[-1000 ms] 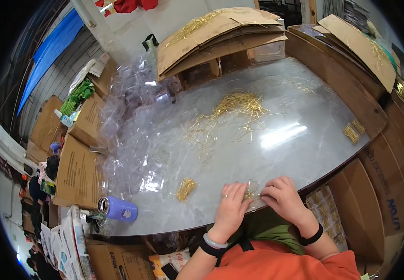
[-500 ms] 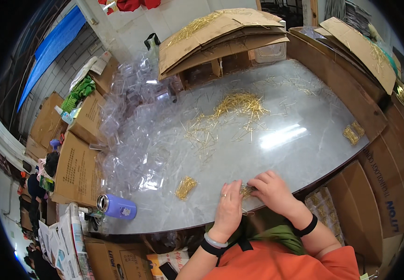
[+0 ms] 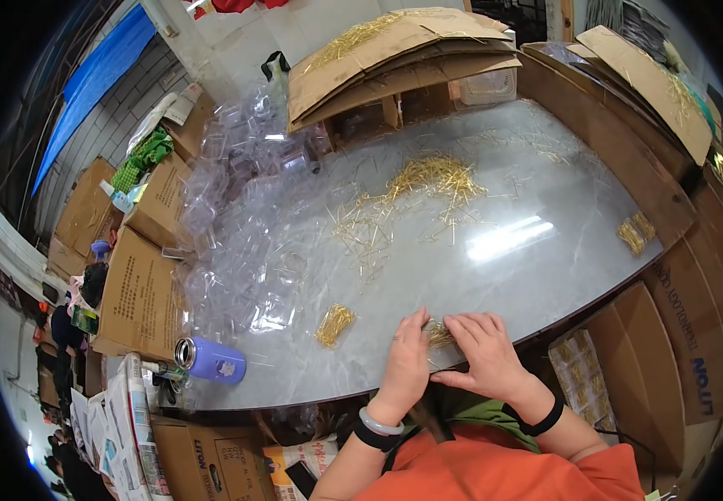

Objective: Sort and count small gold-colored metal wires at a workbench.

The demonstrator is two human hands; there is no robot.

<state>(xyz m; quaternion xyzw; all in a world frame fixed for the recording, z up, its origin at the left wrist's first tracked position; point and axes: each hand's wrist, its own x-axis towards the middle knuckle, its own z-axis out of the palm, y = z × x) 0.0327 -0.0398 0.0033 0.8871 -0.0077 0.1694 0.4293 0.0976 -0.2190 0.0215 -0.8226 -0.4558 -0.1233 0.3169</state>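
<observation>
Near the front edge of the grey tabletop, a small bundle of gold-coloured metal pins [image 3: 439,335] lies between my two hands. My left hand [image 3: 408,361] stands along the bundle's left side, its fingers straight and close together. On the other side is my right hand [image 3: 485,357], fingers stretched forward over the bundle's edge and thumb spread toward me. Neither hand wraps round the pins; part of the bundle is hidden by the fingers. Farther left rests another gold pin bundle [image 3: 334,325]. A loose heap of gold pins [image 3: 436,179] lies mid-table, with strays around it.
Clear plastic boxes [image 3: 240,225] are piled along the left side. A purple bottle [image 3: 217,361] stands at the front left. Cardboard sheets [image 3: 403,54] cover a partitioned box at the back. More pin bundles [image 3: 635,232] sit at the right edge, beside a cardboard wall [image 3: 603,142].
My right fingers have straightened and the thumb has moved out from the bundle toward me. The left hand has stayed beside the pins. The view has shifted slightly.
</observation>
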